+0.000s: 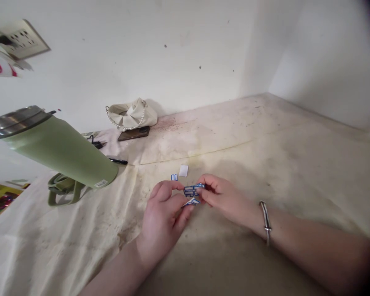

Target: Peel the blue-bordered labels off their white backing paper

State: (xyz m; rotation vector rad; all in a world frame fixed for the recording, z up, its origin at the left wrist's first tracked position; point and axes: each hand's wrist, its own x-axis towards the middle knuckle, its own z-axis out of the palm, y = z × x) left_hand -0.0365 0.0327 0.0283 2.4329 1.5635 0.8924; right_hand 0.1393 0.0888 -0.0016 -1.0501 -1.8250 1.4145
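My left hand (pixel 163 213) is closed round a small white piece with blue edges (pixel 191 202), pinched near the thumb. The left index fingertip reaches to the end of a small blue-and-white piece with several rectangular sections (pixel 190 191). My right hand (pixel 217 191) pinches the other end of that sectioned piece between thumb and fingers. Both hands are close together, just above the covered table. Beyond the fingers lie a small white square (pixel 183 170) and a little blue-edged piece (pixel 174 177). What exactly the pieces are is too small to tell.
A tall green tumbler (pixel 64 148) with a steel lid stands at the left, a green strap-like item (pixel 64 191) by its base. Farther back are a black pen (pixel 119 161), a phone (pixel 134 133) and a cream bag (pixel 135 115). Walls bound the table (pixel 265 164) behind and right.
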